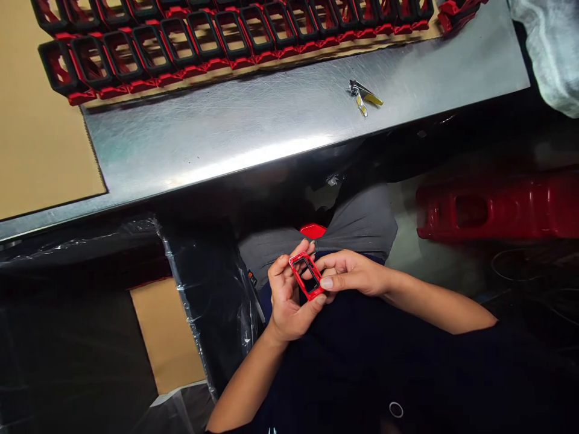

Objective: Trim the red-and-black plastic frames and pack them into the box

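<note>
Head view: The left hand and right hand both clasp a small red frame above the lap, near a metal table bearing yellow-handled nippers and rows of red-and-black pieces.

We've got a scratched metal bench up top, glare along its near edge, cardboard sheet over its left end. Dark plastic sheeting lower left. Right side: blurred red plastic stool, dull grey floor. Under-bench too dark for us.
</note>
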Tool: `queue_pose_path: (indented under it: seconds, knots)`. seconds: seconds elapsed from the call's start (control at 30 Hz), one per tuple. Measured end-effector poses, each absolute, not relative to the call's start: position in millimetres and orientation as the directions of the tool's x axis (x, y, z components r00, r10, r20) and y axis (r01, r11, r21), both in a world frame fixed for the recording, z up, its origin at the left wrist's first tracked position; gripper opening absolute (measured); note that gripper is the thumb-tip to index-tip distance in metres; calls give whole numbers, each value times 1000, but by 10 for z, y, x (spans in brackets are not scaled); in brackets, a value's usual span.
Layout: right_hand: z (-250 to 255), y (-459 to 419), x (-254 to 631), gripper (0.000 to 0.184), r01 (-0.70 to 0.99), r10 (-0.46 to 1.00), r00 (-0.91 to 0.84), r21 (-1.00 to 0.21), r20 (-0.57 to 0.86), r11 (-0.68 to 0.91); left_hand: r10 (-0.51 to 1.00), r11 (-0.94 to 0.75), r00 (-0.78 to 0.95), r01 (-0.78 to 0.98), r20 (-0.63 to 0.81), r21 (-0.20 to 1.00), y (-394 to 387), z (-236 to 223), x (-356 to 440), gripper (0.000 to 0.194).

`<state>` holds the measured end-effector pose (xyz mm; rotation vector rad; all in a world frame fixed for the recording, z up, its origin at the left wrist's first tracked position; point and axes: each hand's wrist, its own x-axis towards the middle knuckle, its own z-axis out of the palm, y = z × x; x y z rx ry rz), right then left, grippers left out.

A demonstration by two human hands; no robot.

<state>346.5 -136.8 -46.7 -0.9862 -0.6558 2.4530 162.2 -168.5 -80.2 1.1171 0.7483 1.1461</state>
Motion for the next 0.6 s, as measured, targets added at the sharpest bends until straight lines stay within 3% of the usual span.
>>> queue_pose_path:
  seconds: [0.33, 0.6]
  knots:
    - [-506, -1394, 3444, 51, -235, 526, -658, -516, -539, -823, 959, 16, 276, -293, 68, 956, -1692, -823, 1624, 78]
    - [-476, -1391, 3430, 50, -284, 635, -547, -592, -546, -754, 966, -48, 240, -217, 101, 975, -1726, -889, 1620, 78]
